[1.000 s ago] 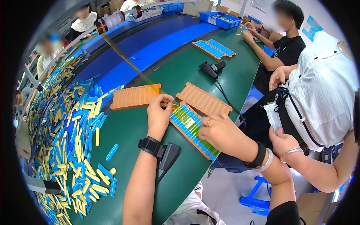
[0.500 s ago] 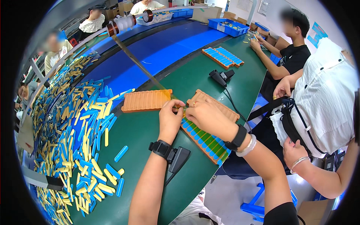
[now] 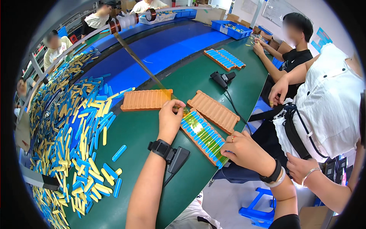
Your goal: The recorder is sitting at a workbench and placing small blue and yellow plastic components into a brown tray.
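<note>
At the upper end of a slotted orange tray [image 3: 216,162], my left hand [image 3: 170,121] is closed, thumb and finger pinching amber tape [image 3: 179,102]. Blue flat sticks [image 3: 189,123] fill the tray's slots side by side, with glossy yellow-green tape [image 3: 204,134] running lengthwise over them. My right hand [image 3: 248,150] is at the tray's near end, its bent fingers together and touching the tape or stick ends; whatever is between them is hidden. The amber strip hangs slanting down from the rolls [image 3: 114,28] on a bar to near my left hand.
Two more orange trays [image 3: 146,100] [image 3: 213,111] lie just beyond. A heap of blue and yellow sticks [image 3: 85,152] covers the left side. A black device [image 3: 223,79] with a cable, filled trays [image 3: 225,59] and a blue bin [image 3: 231,29] stand farther off. A person in white [image 3: 324,103] is close on the right.
My right hand has moved from beside the left hand down to the tray's near end, uncovering the taped sticks. My left hand has barely moved and still pinches at the tray's upper end.
</note>
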The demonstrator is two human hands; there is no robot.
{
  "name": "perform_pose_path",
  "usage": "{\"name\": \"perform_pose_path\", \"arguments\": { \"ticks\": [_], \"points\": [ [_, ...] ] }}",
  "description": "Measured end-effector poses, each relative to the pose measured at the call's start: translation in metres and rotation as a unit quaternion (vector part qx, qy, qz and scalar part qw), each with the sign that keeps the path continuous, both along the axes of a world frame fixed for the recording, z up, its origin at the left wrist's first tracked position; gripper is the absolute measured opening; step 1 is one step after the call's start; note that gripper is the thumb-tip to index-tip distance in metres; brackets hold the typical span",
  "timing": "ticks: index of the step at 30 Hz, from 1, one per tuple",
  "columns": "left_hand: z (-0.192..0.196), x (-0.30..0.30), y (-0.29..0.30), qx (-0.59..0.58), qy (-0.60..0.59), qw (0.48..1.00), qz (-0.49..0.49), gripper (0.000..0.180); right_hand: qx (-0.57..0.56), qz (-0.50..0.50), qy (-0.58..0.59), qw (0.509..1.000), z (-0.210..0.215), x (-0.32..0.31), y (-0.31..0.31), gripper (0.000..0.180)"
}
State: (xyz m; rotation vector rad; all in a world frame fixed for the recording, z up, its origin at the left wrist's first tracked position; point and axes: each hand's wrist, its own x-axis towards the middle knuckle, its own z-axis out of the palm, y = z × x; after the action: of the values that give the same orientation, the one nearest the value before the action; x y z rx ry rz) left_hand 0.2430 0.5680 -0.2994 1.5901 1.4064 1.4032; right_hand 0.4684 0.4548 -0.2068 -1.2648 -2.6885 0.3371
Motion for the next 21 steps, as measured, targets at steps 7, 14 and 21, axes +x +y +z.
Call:
{"name": "perform_pose_path", "arguments": {
  "ticks": [7,14,21],
  "points": [
    [-0.010,0.003,0.001,0.004,-0.029,1.000,-0.006,0.008,0.032,0.072,-0.024,0.997,0.006,-0.019,0.012,0.009],
    [-0.002,0.004,-0.021,0.016,-0.015,1.000,-0.021,0.011,-0.032,0.013,0.057,0.998,-0.005,-0.052,0.088,0.004],
    [0.002,0.003,-0.015,0.013,-0.021,1.000,-0.017,0.010,0.112,0.098,0.080,0.986,-0.016,-0.069,0.118,0.007]
  ]
}}
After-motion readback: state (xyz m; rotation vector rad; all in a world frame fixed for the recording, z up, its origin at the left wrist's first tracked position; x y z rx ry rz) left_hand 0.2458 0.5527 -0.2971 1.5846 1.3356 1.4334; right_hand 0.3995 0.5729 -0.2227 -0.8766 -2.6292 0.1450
